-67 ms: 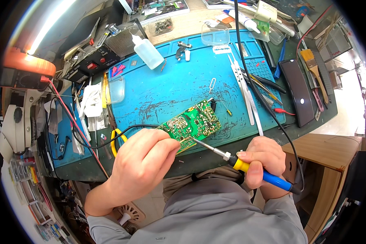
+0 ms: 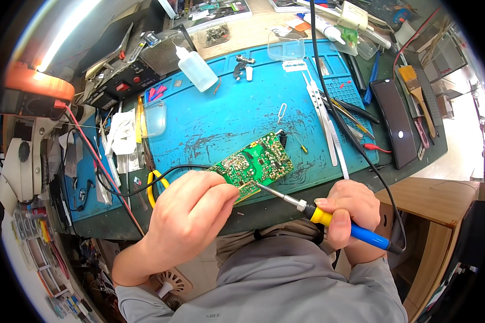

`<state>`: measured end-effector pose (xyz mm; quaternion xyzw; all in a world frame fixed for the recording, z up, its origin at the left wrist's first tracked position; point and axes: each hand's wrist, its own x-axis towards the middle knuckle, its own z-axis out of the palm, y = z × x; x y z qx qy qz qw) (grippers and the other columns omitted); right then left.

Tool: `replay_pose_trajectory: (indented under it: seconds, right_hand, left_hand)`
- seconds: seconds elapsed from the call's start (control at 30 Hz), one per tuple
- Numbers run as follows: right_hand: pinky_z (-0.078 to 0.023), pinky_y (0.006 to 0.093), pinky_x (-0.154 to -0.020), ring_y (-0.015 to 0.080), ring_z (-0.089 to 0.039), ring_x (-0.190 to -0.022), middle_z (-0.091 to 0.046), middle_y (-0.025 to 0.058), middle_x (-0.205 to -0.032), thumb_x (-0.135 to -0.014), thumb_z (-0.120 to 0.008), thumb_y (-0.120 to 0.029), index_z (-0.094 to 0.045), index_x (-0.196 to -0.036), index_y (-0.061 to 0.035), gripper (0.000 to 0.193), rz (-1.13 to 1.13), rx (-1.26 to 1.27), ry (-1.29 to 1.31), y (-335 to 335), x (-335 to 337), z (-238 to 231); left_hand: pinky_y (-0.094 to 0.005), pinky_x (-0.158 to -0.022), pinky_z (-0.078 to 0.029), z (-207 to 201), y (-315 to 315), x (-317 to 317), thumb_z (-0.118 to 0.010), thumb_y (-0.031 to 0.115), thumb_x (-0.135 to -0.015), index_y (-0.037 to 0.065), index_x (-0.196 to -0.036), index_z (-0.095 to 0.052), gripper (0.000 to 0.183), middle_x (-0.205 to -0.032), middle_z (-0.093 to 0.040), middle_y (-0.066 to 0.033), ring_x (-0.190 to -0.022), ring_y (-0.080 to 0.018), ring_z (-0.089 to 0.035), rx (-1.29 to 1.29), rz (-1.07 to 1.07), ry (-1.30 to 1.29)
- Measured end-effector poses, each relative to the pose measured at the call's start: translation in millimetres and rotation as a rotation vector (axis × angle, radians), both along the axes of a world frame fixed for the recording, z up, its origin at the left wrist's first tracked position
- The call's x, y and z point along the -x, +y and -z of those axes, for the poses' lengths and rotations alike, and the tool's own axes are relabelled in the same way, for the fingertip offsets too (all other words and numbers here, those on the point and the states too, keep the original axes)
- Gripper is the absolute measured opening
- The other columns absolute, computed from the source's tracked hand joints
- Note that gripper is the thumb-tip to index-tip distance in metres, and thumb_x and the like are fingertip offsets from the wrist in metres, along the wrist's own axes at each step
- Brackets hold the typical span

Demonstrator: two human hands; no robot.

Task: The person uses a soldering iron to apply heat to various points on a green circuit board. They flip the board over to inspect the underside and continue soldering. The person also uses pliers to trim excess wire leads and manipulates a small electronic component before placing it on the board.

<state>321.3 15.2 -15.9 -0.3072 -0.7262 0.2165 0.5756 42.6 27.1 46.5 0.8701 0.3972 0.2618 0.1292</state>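
A green circuit board [image 2: 261,161] lies solder side up at the near part of the blue work mat [image 2: 199,113]. My right hand [image 2: 350,212] is closed around the yellow and blue handle of a soldering iron [image 2: 320,217]. The iron's tip touches or nearly touches the board's near edge. Over the board's left end, my left hand [image 2: 191,207] pinches a thin copper-coloured strand [image 2: 245,184], perhaps desoldering braid, whose end meets the iron tip. A black cable [image 2: 186,167] runs behind my left hand. Yellow-handled pliers or cutters [image 2: 152,188] lie beside it, partly hidden.
To the right are tweezers [image 2: 323,118], a phone [image 2: 394,124] and a brush [image 2: 415,91]. The iron's black cord [image 2: 355,145] crosses the mat's right side. A squeeze bottle [image 2: 196,70] lies at the back. An orange meter [image 2: 37,83] stands far left.
The soldering iron's handle has shifted very slightly to the right and down in my right hand. My left hand and the board look unmoved.
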Motion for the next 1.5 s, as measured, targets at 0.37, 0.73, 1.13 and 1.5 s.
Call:
replay_pose_trajectory:
  seconds: [0.37, 0.73, 1.13, 1.5]
  right_hand:
    - [-0.049, 0.0280, -0.048, 0.0163, -0.063, -0.050, -0.070, 0.0069, -0.067, -0.095, -0.063, -0.012, -0.074, -0.094, 0.0023, 0.018, -0.052, -0.009, 0.052, 0.9, -3.8, 3.9]
    - [-0.049, 0.0276, -0.048, 0.0152, -0.063, -0.051, -0.070, 0.0060, -0.067, -0.096, -0.063, -0.012, -0.075, -0.095, 0.0024, 0.019, -0.055, -0.022, 0.055, 0.4, -3.3, 5.4]
    - [-0.050, 0.0275, -0.048, 0.0156, -0.064, -0.051, -0.071, 0.0062, -0.067, -0.094, -0.063, -0.011, -0.076, -0.094, 0.0023, 0.018, -0.048, -0.016, 0.027, 0.3, -2.3, 4.0]
    - [-0.048, 0.0274, -0.047, 0.0153, -0.062, -0.049, -0.069, 0.0063, -0.065, -0.094, -0.064, -0.011, -0.074, -0.091, 0.0027, 0.018, -0.035, -0.017, 0.032, 0.6, -0.5, 2.8]
  left_hand:
    - [-0.0391, -0.068, -0.054, 1.9, -1.5, 0.8, -0.082, -0.004, -0.077, -0.001, -0.098, -0.069, 0.025, -0.092, -0.066, -0.0118, -0.080, -0.0300, -0.067, -0.002, 0.004, -0.005]
    - [-0.0392, -0.069, -0.054, 1.4, 0.2, -1.3, -0.081, -0.004, -0.078, 0.000, -0.098, -0.069, 0.024, -0.092, -0.066, -0.0118, -0.081, -0.0303, -0.067, -0.009, -0.014, -0.037]
    - [-0.0393, -0.069, -0.054, 2.9, 0.9, -1.6, -0.081, -0.004, -0.078, 0.000, -0.097, -0.069, 0.023, -0.092, -0.066, -0.0115, -0.081, -0.0302, -0.067, 0.004, -0.010, -0.023]
    - [-0.0389, -0.068, -0.054, 3.3, 0.3, -0.7, -0.082, -0.004, -0.078, 0.000, -0.097, -0.070, 0.023, -0.092, -0.066, -0.0114, -0.081, -0.0300, -0.067, 0.004, -0.014, -0.025]
